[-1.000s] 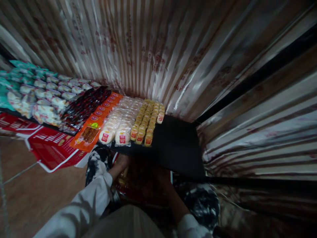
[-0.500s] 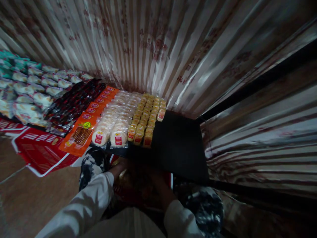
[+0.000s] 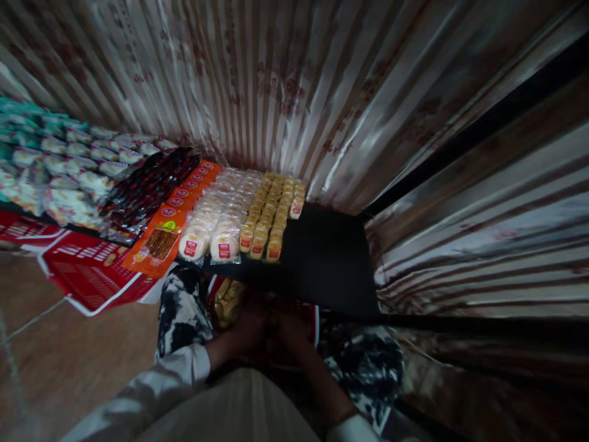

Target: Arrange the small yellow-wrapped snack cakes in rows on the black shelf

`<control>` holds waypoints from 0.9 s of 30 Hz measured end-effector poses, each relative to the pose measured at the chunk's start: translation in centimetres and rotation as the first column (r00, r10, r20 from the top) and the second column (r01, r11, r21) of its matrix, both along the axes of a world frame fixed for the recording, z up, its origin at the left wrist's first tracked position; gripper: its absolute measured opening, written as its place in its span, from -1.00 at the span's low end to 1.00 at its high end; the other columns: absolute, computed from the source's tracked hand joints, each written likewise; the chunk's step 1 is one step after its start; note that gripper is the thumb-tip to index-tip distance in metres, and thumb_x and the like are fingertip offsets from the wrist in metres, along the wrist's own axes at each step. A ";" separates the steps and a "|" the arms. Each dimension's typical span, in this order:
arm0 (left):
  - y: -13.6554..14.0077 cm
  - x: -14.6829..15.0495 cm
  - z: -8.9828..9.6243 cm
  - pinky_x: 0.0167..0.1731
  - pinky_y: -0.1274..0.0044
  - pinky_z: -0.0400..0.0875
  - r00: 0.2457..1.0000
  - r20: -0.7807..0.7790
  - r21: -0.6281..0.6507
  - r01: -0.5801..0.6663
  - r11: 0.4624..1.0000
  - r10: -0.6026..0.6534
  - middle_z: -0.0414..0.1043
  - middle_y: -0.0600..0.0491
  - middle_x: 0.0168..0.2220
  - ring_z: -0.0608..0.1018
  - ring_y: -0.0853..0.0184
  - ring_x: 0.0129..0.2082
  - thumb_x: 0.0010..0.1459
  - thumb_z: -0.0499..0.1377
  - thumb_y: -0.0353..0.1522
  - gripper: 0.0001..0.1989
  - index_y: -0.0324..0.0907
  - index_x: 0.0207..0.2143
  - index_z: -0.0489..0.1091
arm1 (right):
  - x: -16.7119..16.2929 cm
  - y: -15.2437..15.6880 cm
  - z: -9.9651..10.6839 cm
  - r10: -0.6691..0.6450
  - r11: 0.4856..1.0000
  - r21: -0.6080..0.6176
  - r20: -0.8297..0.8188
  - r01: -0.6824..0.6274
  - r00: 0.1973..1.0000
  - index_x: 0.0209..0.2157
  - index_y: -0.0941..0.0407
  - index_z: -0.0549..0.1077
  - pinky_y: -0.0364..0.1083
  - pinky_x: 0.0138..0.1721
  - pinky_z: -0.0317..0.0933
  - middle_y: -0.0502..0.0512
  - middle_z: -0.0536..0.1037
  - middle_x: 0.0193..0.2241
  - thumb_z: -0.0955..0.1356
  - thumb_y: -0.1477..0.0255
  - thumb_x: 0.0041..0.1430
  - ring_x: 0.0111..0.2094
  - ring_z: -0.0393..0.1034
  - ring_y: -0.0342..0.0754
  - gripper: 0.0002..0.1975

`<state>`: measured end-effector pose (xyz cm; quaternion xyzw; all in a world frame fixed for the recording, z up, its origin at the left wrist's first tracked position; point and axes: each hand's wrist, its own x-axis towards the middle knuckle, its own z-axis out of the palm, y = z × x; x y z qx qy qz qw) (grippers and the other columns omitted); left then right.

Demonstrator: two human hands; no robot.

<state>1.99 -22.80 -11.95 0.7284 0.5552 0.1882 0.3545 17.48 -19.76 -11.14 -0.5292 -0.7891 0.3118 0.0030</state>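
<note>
A big stripy sheet point(image 3: 257, 80) is hanging behind a black shelf point(image 3: 326, 258), and it is covering the back like a wall. It is showing brown and pale stripes with reddish marks, and its folds are shining in places. Crinkly stripes are filling the right side too. A dark pole point(image 3: 478, 134) is slanting from the shelf's far corner toward the top right. A lower dark bar point(image 3: 488, 326) is running right from the near corner. On the left, a brown tiled floor point(image 3: 110, 344) is showing, and a pale line point(image 3: 37, 318) is crossing it. Dim light is falling everywhere, and the space below the shelf is looking very dark.
</note>
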 end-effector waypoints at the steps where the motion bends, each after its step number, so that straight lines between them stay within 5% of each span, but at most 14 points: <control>1: -0.4 0.1 0.3 0.01 0.31 0.26 0.999 0.029 -0.040 -0.022 0.999 0.023 0.45 -0.12 -0.07 0.45 0.17 -0.05 0.12 0.03 -0.42 -0.73 -0.20 -0.15 0.43 | 0.3 -0.2 0.5 0.019 1.000 -0.002 -0.012 -0.019 1.000 0.06 0.01 0.34 0.14 0.19 -0.15 0.13 0.24 0.17 0.25 0.60 0.00 0.21 0.02 0.11 -0.46; 9: -1.3 -0.8 4.1 -0.08 0.42 0.34 0.950 0.210 -0.230 -0.182 0.956 0.231 0.48 -0.03 -0.09 0.49 0.24 -0.12 0.08 0.07 -0.28 -0.63 -0.14 -0.04 0.34 | 1.4 -0.1 5.7 -0.124 0.974 -0.227 -0.500 0.008 0.857 0.06 0.08 0.31 0.04 0.03 0.17 0.15 0.46 -0.02 0.31 0.39 0.04 -0.02 0.34 0.03 -0.51; 13: -0.4 -1.1 6.5 -0.09 0.42 0.36 0.873 0.379 -0.240 -0.228 0.943 0.308 0.49 -0.02 -0.15 0.50 0.26 -0.14 0.05 0.11 -0.29 -0.67 -0.17 -0.11 0.37 | 1.2 0.7 7.8 -0.224 0.966 -0.236 -0.550 0.108 0.804 -0.06 0.09 0.41 0.01 -0.05 0.24 0.09 0.53 -0.16 0.30 0.33 0.06 -0.14 0.40 0.00 -0.63; 18: 0.3 -1.2 7.6 -0.09 0.42 0.37 0.685 0.584 -0.352 -0.270 0.896 0.436 0.47 -0.08 -0.13 0.50 0.28 -0.12 0.00 0.15 -0.39 -0.70 -0.22 -0.15 0.35 | 1.0 1.8 9.3 -0.410 0.911 -0.314 -0.601 0.268 0.687 -0.12 0.12 0.44 0.00 -0.05 0.24 0.10 0.53 -0.17 0.34 0.23 0.00 -0.14 0.40 0.01 -0.59; 21: 0.4 -1.2 8.1 -0.21 0.47 0.43 0.600 0.606 -0.448 -0.285 0.847 0.522 0.47 -0.06 -0.14 0.52 0.30 -0.17 -0.02 0.19 -0.38 -0.63 -0.21 -0.11 0.31 | 1.0 2.0 10.0 -0.496 0.866 -0.415 -0.635 0.280 0.592 -0.12 0.12 0.43 -0.03 -0.14 0.30 0.09 0.55 -0.22 0.36 0.18 -0.04 -0.19 0.42 0.00 -0.55; 27: 0.7 -0.4 10.1 -0.37 0.57 0.41 0.564 0.567 -0.491 -0.354 0.796 0.600 0.48 0.02 -0.28 0.52 0.37 -0.32 -0.05 0.23 -0.32 -0.65 -0.22 -0.17 0.33 | 0.5 1.7 10.9 -0.565 0.824 -0.500 -0.693 0.265 0.449 -0.16 0.11 0.44 -0.04 -0.19 0.33 0.08 0.57 -0.26 0.38 0.13 -0.05 -0.23 0.45 0.01 -0.54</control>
